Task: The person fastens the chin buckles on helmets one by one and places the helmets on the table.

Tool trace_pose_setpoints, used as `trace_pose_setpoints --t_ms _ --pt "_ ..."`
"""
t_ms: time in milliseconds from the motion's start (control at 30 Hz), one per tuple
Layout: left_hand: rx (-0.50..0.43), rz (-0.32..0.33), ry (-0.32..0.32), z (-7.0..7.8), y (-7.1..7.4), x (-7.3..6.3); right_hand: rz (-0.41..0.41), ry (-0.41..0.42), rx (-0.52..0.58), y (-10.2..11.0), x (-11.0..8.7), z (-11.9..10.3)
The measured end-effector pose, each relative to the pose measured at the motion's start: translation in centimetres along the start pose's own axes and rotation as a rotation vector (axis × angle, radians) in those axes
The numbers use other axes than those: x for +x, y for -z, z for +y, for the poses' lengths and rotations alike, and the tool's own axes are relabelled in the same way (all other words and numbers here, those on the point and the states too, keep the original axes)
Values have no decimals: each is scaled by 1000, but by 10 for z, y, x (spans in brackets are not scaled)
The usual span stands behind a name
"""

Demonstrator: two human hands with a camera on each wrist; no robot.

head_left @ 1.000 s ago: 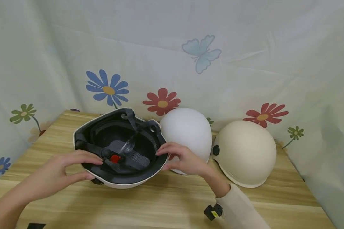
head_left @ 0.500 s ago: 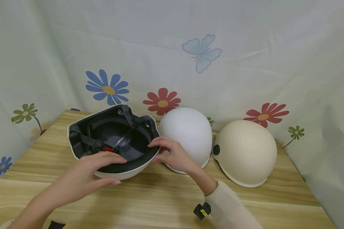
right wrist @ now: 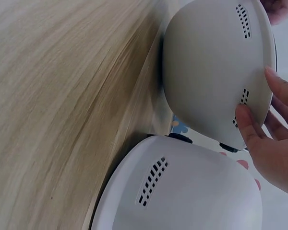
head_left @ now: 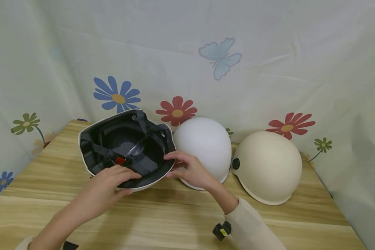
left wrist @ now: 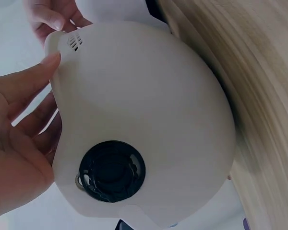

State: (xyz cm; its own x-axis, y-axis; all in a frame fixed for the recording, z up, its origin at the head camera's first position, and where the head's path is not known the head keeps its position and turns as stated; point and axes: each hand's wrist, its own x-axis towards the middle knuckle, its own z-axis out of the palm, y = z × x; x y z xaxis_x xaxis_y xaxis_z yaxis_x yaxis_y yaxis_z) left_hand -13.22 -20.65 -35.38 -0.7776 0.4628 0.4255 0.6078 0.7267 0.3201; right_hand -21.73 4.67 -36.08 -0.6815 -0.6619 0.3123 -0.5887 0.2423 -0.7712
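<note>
A cream helmet [head_left: 153, 161] lies upturned at the table's left, its black lining and straps facing up. Inside it shows a red buckle [head_left: 120, 160]. My left hand [head_left: 107, 182] grips the near rim, fingers inside and thumb outside. At the right rim, my right hand [head_left: 190, 170] holds the edge between fingers and thumb. The left wrist view shows the smooth shell [left wrist: 149, 96] with a round black side fitting [left wrist: 113, 171]. In the right wrist view, vent holes [right wrist: 244, 21] mark the shell and the right thumb presses its outside.
A white helmet [head_left: 203, 149] stands dome up, right beside the upturned one. Farther right sits a beige helmet [head_left: 268, 166], also dome up. All are on a wood-grain table [head_left: 181, 222], with a flowered curtain [head_left: 162, 59] behind it.
My left hand has shifted right along the near rim, from the left side toward the middle. The helmet has moved slightly toward the curtain. My right hand has moved slightly left with it.
</note>
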Motion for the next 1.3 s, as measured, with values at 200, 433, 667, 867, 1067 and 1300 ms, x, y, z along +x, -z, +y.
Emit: trace_pose_setpoints --t_ms 200,433,667,867,1067,1300 --pt "21 29 -46 -3 -7 0 -15 -21 50 1 -3 1" --pt "1 68 -25 -6 -7 -2 18 13 61 7 -7 3" --pt "-68 91 4 -8 -4 -3 42 -26 74 16 -11 0" --pt "-101 229 -17 -9 0 -3 -6 -110 74 17 -15 2" --pt "-209 350 21 -5 9 0 -35 -117 80 16 -15 5" --pt "-421 378 154 -3 17 2 -61 -139 95 15 -16 5"
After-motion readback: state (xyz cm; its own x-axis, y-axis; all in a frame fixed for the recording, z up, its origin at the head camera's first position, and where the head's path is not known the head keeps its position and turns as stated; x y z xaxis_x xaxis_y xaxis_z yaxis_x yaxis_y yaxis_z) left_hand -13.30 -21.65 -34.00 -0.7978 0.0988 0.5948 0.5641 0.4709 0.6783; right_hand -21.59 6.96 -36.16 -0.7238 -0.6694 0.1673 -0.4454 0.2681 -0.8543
